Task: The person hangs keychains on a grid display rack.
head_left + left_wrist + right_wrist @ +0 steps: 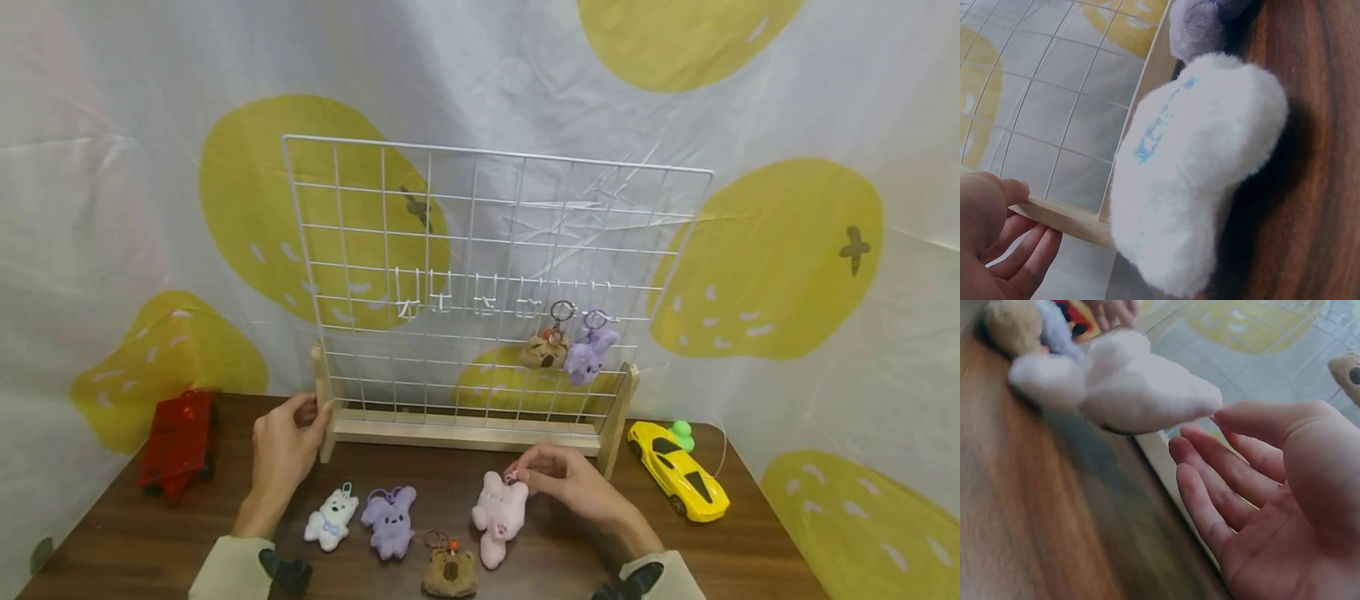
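Note:
My left hand [288, 442] grips the wooden side post [324, 408] of a stand that carries a white wire grid rack [472, 242]. In the left wrist view the thumb and fingers [1035, 250] lie on either side of that post [1072, 222]. With thumb and fingertips, my right hand [566, 479] pinches the top of a pink plush keychain [498, 512], which hangs or leans in front of the stand. A white plush keychain [331, 520], a purple one [390, 522] and a brown one [449, 573] lie on the table between my hands.
Several white hooks [484, 296] line the grid. Toward its right hang a brown plush keychain [545, 350] and a purple one [589, 358]. A red toy car [177, 442] sits far left; a yellow toy car [678, 473] and a green object [682, 433] sit right.

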### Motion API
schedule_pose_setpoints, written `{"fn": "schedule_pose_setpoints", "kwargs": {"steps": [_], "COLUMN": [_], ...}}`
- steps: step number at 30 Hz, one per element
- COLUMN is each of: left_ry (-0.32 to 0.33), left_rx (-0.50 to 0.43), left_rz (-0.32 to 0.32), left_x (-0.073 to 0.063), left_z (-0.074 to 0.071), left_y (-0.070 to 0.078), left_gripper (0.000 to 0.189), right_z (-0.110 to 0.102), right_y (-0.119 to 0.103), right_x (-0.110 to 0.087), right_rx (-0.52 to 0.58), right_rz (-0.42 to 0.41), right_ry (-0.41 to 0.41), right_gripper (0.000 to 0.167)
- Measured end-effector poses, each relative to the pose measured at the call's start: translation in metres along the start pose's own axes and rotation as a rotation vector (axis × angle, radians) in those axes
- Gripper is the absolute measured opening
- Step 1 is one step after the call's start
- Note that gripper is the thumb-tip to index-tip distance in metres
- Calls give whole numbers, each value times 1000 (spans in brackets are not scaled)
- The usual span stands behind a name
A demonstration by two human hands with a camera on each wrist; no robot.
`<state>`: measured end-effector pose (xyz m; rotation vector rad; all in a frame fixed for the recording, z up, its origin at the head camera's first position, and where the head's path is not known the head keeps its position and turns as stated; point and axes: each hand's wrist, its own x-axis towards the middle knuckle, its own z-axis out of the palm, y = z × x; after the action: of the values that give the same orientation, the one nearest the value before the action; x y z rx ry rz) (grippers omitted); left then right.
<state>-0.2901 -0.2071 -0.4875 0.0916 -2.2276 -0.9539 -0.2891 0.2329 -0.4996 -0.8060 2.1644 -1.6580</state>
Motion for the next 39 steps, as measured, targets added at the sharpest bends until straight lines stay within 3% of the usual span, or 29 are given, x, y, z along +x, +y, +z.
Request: {"fn": "schedule_pose_setpoints", "kwargs": {"steps": [10, 20, 27, 32, 39], "left_ry": [-1, 2, 7, 20, 15], "left_rx": [5, 3, -5, -1, -4], "left_rz": [-1, 15, 14, 18, 7], "left_x": [-1, -2, -2, -2, -2], "left_z": [0, 1, 0, -1, -1], "left_y": [-1, 0, 1, 2, 2], "left_gripper": [20, 19, 19, 17, 19], "right_z": [-4, 0, 5, 6, 3], "right_y": [-20, -36, -51, -63, -72], "right_x": [1, -1, 0, 0, 0], "right_rx": [24, -101, -14, 6, 26], "right_rz": [33, -76, -105, -159, -248], "right_ry": [173, 212, 271, 347, 384], "right_gripper": [23, 13, 14, 15, 16]}}
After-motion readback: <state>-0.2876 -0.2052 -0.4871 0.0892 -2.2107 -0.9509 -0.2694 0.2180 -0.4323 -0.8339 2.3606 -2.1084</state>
